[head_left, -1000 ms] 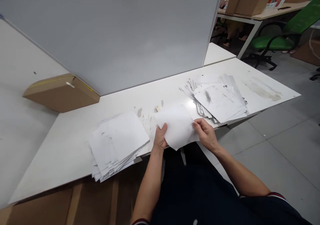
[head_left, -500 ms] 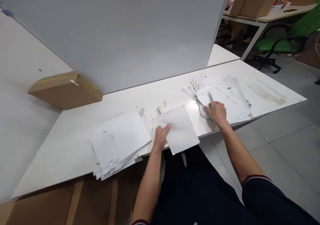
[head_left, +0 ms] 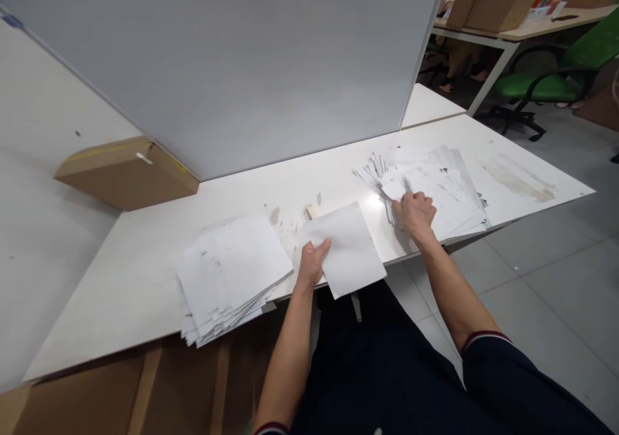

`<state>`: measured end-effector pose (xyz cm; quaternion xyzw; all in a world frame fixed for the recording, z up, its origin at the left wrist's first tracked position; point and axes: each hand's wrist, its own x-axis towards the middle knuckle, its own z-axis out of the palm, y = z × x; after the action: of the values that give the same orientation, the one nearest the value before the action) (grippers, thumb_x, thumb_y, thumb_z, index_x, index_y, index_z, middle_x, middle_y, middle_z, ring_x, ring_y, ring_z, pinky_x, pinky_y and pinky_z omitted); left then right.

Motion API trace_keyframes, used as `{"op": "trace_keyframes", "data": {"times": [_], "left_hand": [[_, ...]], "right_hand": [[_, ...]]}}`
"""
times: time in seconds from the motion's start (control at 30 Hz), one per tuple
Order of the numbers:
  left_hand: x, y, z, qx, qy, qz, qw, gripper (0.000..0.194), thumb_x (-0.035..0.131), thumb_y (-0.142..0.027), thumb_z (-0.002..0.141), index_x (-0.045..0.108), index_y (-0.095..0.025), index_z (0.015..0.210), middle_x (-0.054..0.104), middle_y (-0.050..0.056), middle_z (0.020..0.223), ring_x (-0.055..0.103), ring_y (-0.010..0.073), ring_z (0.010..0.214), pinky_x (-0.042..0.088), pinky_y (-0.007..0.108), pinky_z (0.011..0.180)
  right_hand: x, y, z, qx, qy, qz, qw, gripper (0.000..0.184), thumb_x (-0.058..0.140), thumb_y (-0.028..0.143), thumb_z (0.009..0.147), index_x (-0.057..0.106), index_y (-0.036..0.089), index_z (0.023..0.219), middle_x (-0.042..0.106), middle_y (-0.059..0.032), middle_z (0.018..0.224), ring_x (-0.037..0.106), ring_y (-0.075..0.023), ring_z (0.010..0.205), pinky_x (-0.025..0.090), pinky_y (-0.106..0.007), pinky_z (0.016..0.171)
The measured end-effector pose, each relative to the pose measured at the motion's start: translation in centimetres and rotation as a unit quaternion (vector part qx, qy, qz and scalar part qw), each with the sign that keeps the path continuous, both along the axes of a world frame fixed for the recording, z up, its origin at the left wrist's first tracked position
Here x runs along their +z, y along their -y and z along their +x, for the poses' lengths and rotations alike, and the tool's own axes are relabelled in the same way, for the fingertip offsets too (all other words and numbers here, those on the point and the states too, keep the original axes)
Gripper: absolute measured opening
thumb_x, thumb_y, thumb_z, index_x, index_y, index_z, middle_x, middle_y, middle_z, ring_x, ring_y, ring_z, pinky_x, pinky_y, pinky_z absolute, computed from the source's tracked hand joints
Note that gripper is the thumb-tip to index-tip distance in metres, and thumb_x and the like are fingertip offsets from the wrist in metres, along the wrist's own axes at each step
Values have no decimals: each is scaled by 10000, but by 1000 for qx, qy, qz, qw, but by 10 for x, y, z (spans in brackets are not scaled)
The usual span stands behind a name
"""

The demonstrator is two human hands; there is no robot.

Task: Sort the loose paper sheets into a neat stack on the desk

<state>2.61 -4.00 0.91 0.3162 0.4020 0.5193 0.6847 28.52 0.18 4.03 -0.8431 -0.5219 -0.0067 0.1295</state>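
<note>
My left hand [head_left: 313, 262] pinches the left edge of a blank white sheet [head_left: 349, 250] that lies over the front edge of the white table [head_left: 145, 274]. My right hand [head_left: 414, 212] rests on the near left corner of a messy pile of printed sheets [head_left: 438, 187] at the right, fingers curled against the top sheets; whether a sheet is gripped I cannot make out. Another stack of white sheets [head_left: 229, 274] sits left of my left hand, hanging over the table edge.
A large grey board [head_left: 232, 61] stands along the back of the table. A cardboard box [head_left: 123, 172] lies at the far left. Small paper scraps [head_left: 294, 219] lie mid-table. A green chair [head_left: 546, 80] and a desk with boxes [head_left: 503, 3] stand at the right rear.
My right hand has let go of the blank sheet and moved right onto the printed pile. The left hand keeps hold of the sheet, which now lies flatter.
</note>
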Motion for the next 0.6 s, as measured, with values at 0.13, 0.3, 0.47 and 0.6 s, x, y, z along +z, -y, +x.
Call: {"op": "trace_keyframes", "data": {"times": [0.13, 0.3, 0.47, 0.6], "left_hand": [[0, 0, 0, 2, 5, 0, 1000, 429, 760, -344, 626, 648, -117, 973, 705, 116, 977, 644, 266, 971, 498, 410, 881], [-3, -1, -2, 7, 13, -15, 1000, 429, 739, -363, 655, 637, -129, 999, 702, 113, 988, 632, 265, 1003, 480, 415, 914], [-1, -1, -1, 15, 19, -46, 999, 447, 733, -385, 655, 628, -124, 1002, 699, 126, 986, 619, 275, 1033, 460, 430, 946], [0, -2, -1, 8, 26, -45, 999, 457, 715, -395, 676, 612, -126, 1031, 693, 129, 1000, 607, 272, 1059, 448, 431, 961]], "right_hand": [[-1, 1, 6, 28, 9, 6, 1000, 371, 308, 293, 916, 629, 113, 966, 583, -209, 1019, 496, -301, 922, 368, -389, 710], [36, 31, 6, 96, 25, 93, 991, 384, 244, 272, 936, 592, 110, 949, 599, -180, 899, 519, -277, 884, 376, -382, 744], [95, 77, 0, 153, -187, 345, 907, 230, 371, 385, 913, 525, 216, 942, 544, -57, 806, 514, -190, 715, 402, -321, 627], [80, 65, -11, 166, -387, 353, 835, 209, 367, 405, 906, 459, 230, 837, 469, 16, 667, 454, -139, 561, 354, -262, 518]]}}
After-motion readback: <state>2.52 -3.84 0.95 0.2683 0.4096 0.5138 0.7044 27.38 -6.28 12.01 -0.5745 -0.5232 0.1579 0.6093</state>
